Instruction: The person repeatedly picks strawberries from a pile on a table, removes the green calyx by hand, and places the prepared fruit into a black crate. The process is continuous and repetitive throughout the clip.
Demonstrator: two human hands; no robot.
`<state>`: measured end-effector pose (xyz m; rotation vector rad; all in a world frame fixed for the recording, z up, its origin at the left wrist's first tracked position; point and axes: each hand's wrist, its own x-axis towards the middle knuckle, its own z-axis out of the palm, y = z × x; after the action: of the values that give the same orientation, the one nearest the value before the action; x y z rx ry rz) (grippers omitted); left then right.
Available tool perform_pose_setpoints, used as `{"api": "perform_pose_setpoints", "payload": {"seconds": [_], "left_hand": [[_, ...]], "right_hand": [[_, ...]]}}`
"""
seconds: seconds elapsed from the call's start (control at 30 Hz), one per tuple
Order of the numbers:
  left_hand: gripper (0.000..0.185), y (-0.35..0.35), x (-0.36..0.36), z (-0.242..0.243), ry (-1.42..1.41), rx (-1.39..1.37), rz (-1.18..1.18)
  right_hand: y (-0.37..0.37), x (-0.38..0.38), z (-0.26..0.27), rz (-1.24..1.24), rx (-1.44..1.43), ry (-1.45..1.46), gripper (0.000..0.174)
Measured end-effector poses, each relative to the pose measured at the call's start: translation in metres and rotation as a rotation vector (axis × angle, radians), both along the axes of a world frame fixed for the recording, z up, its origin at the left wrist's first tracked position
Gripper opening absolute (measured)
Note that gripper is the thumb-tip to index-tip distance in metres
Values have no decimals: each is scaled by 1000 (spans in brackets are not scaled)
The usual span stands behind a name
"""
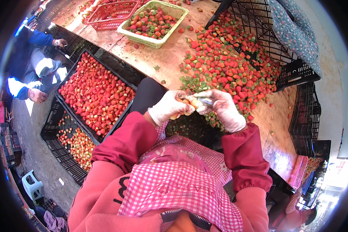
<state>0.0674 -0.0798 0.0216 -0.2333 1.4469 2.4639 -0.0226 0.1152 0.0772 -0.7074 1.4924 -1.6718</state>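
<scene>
My left hand, in a stained white glove, holds a few strawberries in its curled fingers. One pale-ended strawberry sits at the fingertips, between both hands. My right hand, gloved the same way, pinches a small shiny tool against that fruit; its exact shape is blurred and partly hidden by the fingers. Just beyond the hands, a large heap of strawberries with green leaves spreads over the wooden table. Loose green caps gather at the heap's near edge.
A black crate of capless strawberries rests at my left, above another black crate. A yellow basket and red basket stand on the table. A tipped black crate bears floral cloth. Another person's gloved hand is at left.
</scene>
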Motion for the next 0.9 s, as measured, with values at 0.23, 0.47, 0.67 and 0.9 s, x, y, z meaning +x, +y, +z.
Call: {"api": "perform_pose_setpoints", "payload": {"seconds": [0.23, 0.47, 0.67, 0.9], "left_hand": [[42, -7, 11, -23, -5, 645, 36], [43, -66, 60, -13, 66, 661, 286], [43, -166, 170, -28, 37, 93, 752], [46, -334, 395, -144, -266, -226, 1155]], "right_hand": [[27, 30, -31, -103, 177, -29, 94], [71, 34, -51, -30, 356, 46, 97], [115, 7, -52, -244, 298, 28, 75], [117, -70, -67, -673, 536, 564, 48]]}}
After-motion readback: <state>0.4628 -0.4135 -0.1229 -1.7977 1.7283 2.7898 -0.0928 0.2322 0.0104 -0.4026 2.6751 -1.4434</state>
